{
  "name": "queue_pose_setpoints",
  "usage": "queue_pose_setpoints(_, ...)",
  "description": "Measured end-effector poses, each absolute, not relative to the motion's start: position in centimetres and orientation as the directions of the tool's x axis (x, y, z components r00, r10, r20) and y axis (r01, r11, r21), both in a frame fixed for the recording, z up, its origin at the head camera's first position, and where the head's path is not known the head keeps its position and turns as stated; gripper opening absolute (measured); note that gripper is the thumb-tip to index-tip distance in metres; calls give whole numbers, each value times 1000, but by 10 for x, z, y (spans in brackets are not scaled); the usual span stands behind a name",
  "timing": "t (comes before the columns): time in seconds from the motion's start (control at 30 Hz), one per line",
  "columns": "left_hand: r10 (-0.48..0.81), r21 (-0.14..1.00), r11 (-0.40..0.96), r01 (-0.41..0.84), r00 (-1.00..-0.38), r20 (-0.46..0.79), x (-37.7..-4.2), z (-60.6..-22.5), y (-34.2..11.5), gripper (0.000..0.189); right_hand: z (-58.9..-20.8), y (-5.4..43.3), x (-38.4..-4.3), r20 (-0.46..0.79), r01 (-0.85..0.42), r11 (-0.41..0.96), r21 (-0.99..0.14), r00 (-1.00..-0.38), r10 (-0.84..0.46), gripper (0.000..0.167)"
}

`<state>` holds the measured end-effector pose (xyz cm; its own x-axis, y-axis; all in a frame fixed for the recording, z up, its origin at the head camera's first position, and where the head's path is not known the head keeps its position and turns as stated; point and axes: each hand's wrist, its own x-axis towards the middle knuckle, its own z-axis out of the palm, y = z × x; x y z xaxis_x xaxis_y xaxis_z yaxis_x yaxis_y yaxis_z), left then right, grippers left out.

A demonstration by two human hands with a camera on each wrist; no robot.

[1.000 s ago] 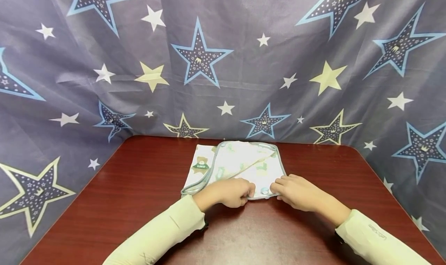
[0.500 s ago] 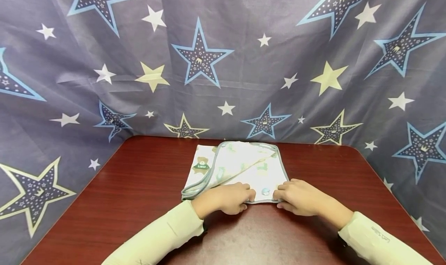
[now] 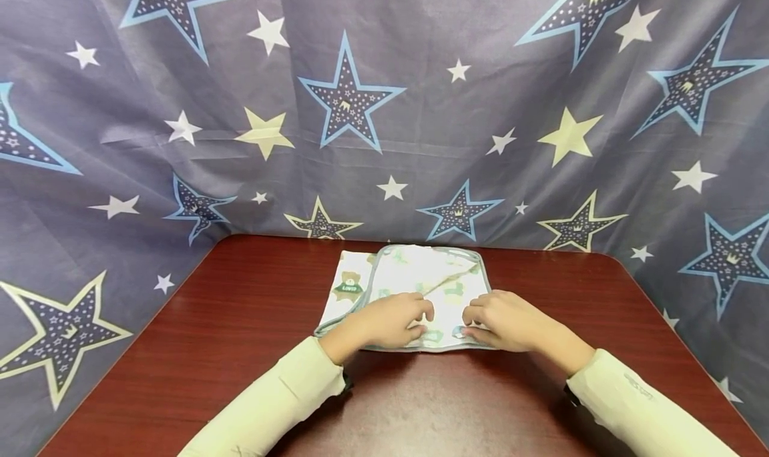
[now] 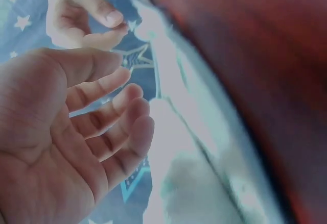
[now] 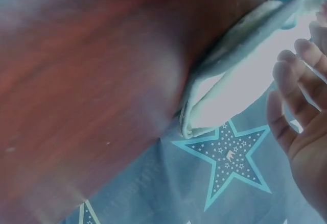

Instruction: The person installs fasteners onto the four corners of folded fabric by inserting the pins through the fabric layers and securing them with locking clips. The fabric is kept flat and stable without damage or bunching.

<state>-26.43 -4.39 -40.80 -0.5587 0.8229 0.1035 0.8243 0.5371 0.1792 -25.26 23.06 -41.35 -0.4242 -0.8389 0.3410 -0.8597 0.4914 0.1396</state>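
Observation:
A folded white cloth with pale animal prints and grey-blue edging lies on the table. A bear-printed part shows at its left. Over the cloth's near left area is my left hand, its fingers loosely bent; in the left wrist view the left hand has nothing between thumb and fingers. My right hand is at the near right corner, thumb and fingers apart. The right wrist view has the right hand's fingers relaxed beside the cloth, gripping nothing; contact there is hard to tell.
The dark red wooden table extends around the cloth. Behind it hangs a grey-blue curtain printed with stars, meeting the table's back and side edges.
Both hands have left the cloth's near edge, which they held while drawing it slightly nearer. They have moved up over the cloth and their fingers have loosened.

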Motion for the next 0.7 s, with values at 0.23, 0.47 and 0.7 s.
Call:
queue_pose_setpoints(0.23,771,263,556,789,-607,192,-286,-396,-64,19,-407,222,-280,364,-841,535,84,-473,-802,10)
queue_pose_setpoints(0.47,686,319,608,728,-683,252,-308,-390,-85,21,-396,211,-308,325,-791,612,10,-576,-750,5)
queue_pose_setpoints(0.7,554,357,694,625,-780,290,-326,-399,-102,23,-389,198,-336,306,-759,650,-43,-630,-714,7)
